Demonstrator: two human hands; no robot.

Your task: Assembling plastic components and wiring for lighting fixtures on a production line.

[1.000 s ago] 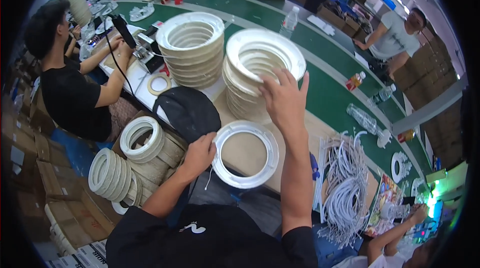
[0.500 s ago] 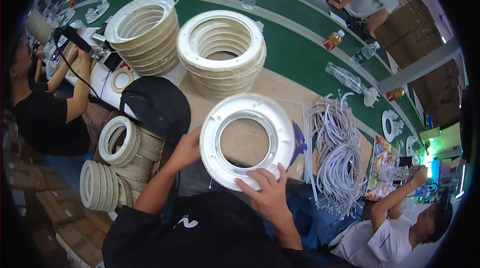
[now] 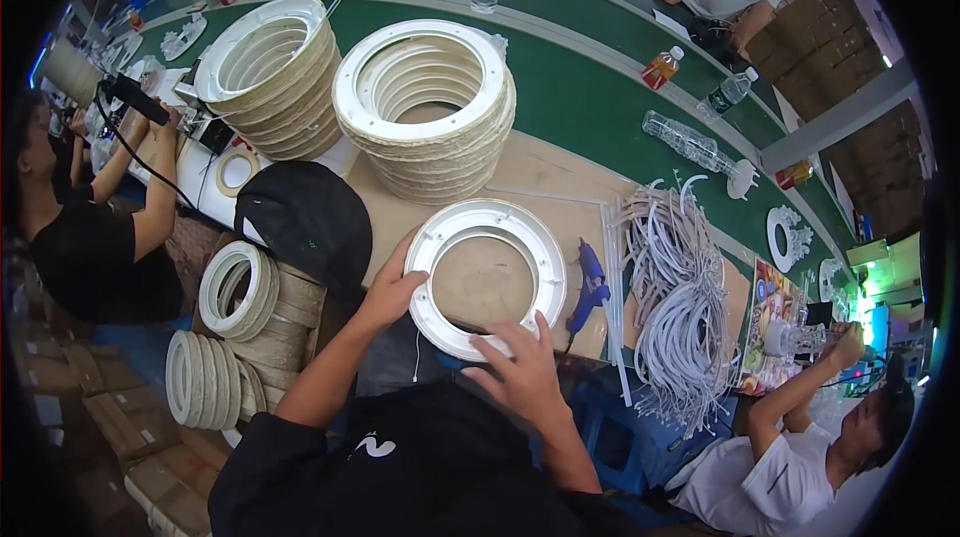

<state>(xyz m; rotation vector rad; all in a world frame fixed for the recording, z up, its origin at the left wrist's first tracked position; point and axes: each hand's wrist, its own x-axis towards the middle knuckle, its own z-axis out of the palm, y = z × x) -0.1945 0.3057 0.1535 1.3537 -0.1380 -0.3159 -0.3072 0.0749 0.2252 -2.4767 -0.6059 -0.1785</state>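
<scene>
A white ring-shaped frame point(image 3: 545, 312), with a flat rim and small holes around it, lies before me at the near edge of the tan board point(image 3: 550, 172). My left hand point(image 3: 388, 289) grips its left edge, thumb on the rim and the other fingers hidden beneath. Over the near right part of the rim is my right hand point(image 3: 522, 372), fingers spread and fingertips at the rim. A thin white cord point(image 3: 417, 357) hangs at the ring's near left side. Just right of the ring, a blue glue gun point(image 3: 590, 287) rests on the board.
Two tall stacks of similar rings point(image 3: 425, 152) point(image 3: 285, 102) stand beyond. White cable bundles point(image 3: 675, 337) lie right, beside clear sticks point(image 3: 612, 287). A black cap point(image 3: 305, 227) and a tape roll point(image 3: 238, 170) sit left, above a box of wrapped rings point(image 3: 290, 302). Co-workers flank me.
The ring has gone down and away from me, looking smaller, and the glue gun now shows fully. My right hand's fingers have spread and shifted left along the rim.
</scene>
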